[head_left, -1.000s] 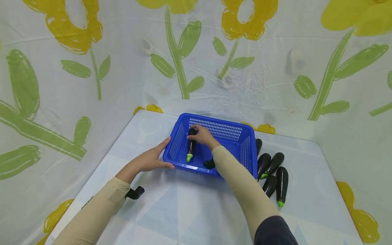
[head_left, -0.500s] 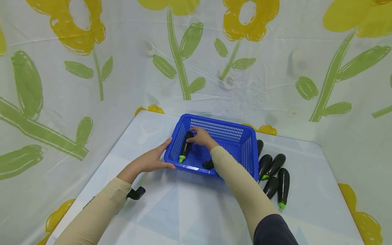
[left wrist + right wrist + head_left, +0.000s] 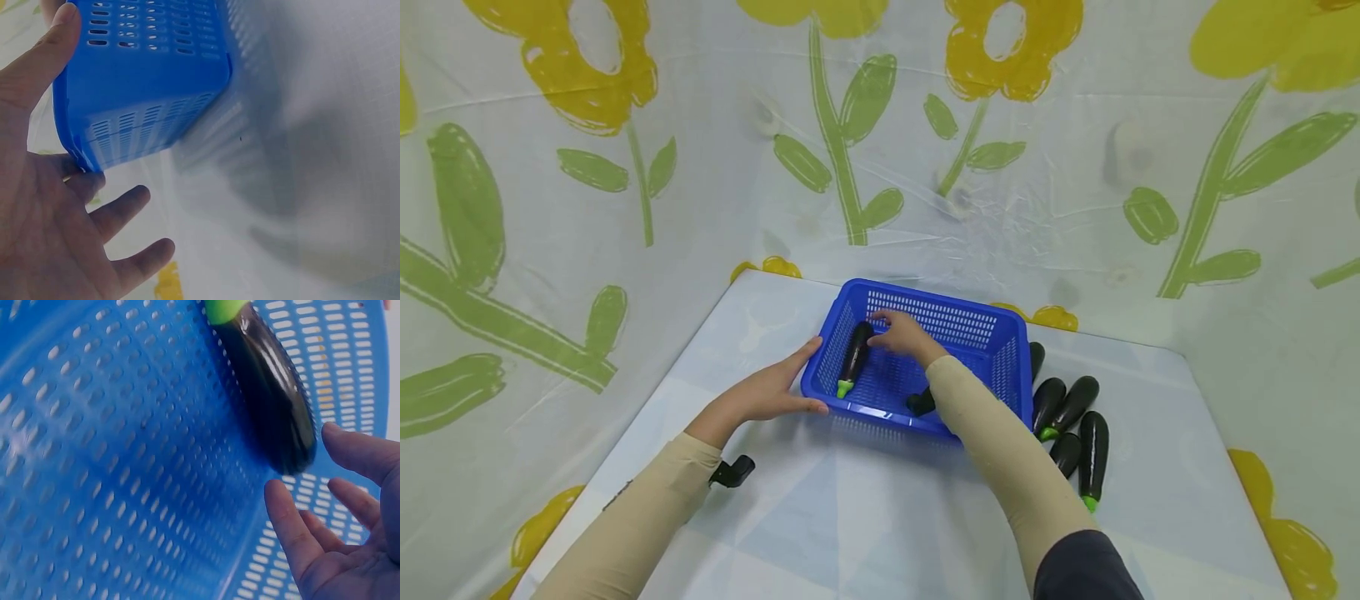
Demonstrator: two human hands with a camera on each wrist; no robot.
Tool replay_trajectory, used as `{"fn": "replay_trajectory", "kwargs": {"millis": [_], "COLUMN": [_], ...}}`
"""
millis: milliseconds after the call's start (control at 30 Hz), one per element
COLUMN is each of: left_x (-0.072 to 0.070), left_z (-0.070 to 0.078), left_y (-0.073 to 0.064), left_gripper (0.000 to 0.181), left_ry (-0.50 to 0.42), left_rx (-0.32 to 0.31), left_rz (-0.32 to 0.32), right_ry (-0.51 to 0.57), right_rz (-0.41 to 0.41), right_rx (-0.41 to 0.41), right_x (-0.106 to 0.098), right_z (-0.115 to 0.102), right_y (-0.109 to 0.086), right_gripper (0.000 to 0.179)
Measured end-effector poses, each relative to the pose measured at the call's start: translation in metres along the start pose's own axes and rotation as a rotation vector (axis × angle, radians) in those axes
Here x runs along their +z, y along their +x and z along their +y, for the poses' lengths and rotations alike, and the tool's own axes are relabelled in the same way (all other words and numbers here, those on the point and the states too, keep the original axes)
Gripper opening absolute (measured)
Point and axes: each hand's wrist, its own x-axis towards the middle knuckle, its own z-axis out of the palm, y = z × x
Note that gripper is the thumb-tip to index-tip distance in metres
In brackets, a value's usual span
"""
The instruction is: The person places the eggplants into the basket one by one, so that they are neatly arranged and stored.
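The eggplant [image 3: 856, 354] lies inside the blue basket [image 3: 868, 411]. Just beside it, the right hand [image 3: 906, 335] is spread, holding nothing. The left hand [image 3: 765, 392] touches the blue basket, fingers straight. Letting go looks done; the right hand should lift next.

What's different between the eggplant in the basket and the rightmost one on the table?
The basket eggplant lies inside the blue basket, beside the right hand; the rightmost eggplant lies on the table, beside other eggplants. In the head view, the basket eggplant slants; the rightmost eggplant runs nearly straight down the picture. Both are dark and glossy, with green ends.
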Motion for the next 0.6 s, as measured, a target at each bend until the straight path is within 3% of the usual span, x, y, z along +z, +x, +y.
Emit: {"fn": "replay_trajectory", "kwargs": {"millis": [200, 300, 433, 600], "left_x": [0.0, 0.001, 0.001, 0.001], "left_z": [0.002, 0.002, 0.001, -0.002], "left_y": [0.001, 0.001, 0.001, 0.003], "left_gripper": [0.11, 0.112, 0.112, 0.112], "left_ry": [0.001, 0.004, 0.021, 0.037], "left_rx": [0.021, 0.046, 0.036, 0.033], "left_rz": [0.007, 0.019, 0.035, 0.058], "right_ry": [0.035, -0.002, -0.044, -0.02], "right_rz": [0.01, 0.03, 0.053, 0.057], "right_rx": [0.01, 0.0, -0.006, 0.032], "right_x": [-0.015, -0.021, -0.031, -0.046], "right_z": [0.007, 0.012, 0.017, 0.023], "right_y": [-0.009, -0.015, -0.025, -0.036], "right_gripper": [0.058, 0.057, 0.056, 0.056]}}
